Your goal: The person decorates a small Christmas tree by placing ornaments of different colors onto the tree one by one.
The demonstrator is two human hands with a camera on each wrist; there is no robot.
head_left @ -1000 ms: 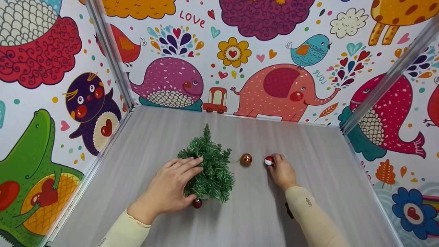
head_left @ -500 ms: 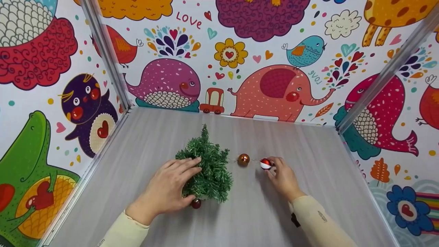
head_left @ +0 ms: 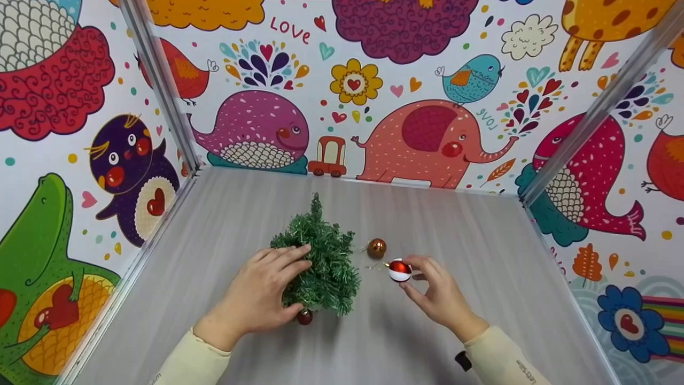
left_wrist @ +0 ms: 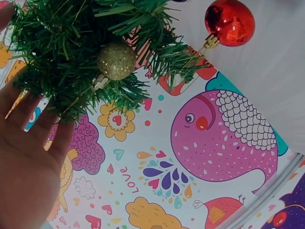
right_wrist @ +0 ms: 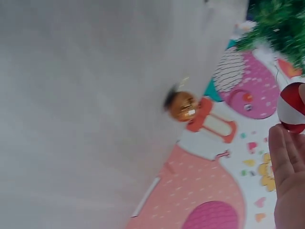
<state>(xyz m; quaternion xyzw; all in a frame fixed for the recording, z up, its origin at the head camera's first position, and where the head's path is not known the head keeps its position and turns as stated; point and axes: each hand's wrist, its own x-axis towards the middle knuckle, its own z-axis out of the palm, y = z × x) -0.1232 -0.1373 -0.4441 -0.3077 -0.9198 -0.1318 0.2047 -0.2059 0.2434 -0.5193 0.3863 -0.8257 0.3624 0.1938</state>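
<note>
A small green artificial Christmas tree (head_left: 327, 262) stands in the middle of the table, its top pointing up. My left hand (head_left: 262, 291) rests against its left side, fingers lying straight along the branches in the head view. To the right of the tree, my right hand (head_left: 446, 297) pinches a red-and-white Christmas ball (head_left: 399, 270) between thumb and fingers; a thin hanging loop trails from its gold cap toward the tree. In the left wrist view, a gold glitter ball (left_wrist: 116, 62) hangs among the branches and a shiny red ball (left_wrist: 230, 23) shows beside them.
A copper-coloured ball (head_left: 377, 248) lies on the table (head_left: 459, 224) between the tree and the back wall's elephant print. A dark red ball (head_left: 304, 316) sits at the tree's lower front, by my left thumb. Printed cartoon walls (head_left: 256, 128) with metal corner posts enclose the table.
My right hand has lifted the red-and-white ball and brought it left and nearer to me, past the copper ball toward the tree. The left hand has stayed on the tree.
</note>
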